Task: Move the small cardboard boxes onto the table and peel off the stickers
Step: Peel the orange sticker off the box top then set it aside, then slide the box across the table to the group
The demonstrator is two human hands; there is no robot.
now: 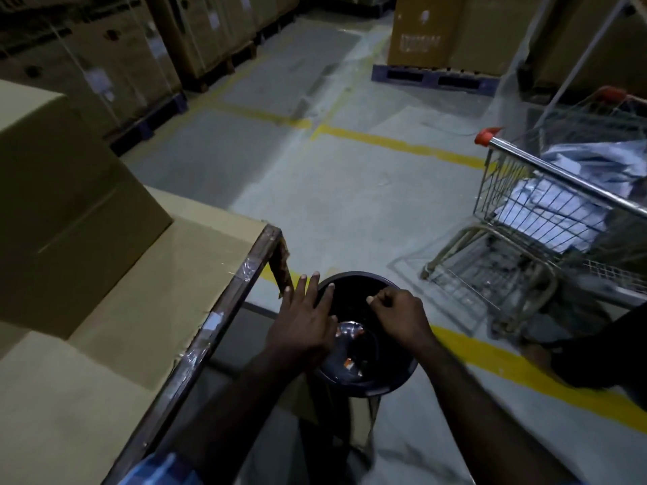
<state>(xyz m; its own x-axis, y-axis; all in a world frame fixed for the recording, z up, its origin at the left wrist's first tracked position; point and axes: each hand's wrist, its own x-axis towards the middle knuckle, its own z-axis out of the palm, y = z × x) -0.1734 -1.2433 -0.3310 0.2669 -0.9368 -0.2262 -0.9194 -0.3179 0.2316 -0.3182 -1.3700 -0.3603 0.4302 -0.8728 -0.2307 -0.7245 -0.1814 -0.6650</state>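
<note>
Both forearms reach up from 6 o'clock over a round black bin [364, 330] standing on the floor just right of the surface [147, 309]. Left hand [304, 318]: fingers straight and spread, palm down above the bin's left rim, holding nothing. Right hand [399, 315]: fingers curled, thumb and forefinger pressed together over the bin's mouth; whether a sticker lies between them cannot be told. Small scraps with orange marks [348, 363] lie at the bin's bottom. Surface: cardboard-covered, its metal edge wrapped in clear tape, filling the view from 7 to 9 o'clock. Large cardboard box [66, 204] rests on it at 9 o'clock. Wire shopping cart [546, 218] with red corner caps stands at 3 o'clock, holding pale plastic packets [560, 201]. Palletized cartons [451, 29] line the floor from 10 to 1 o'clock.
</note>
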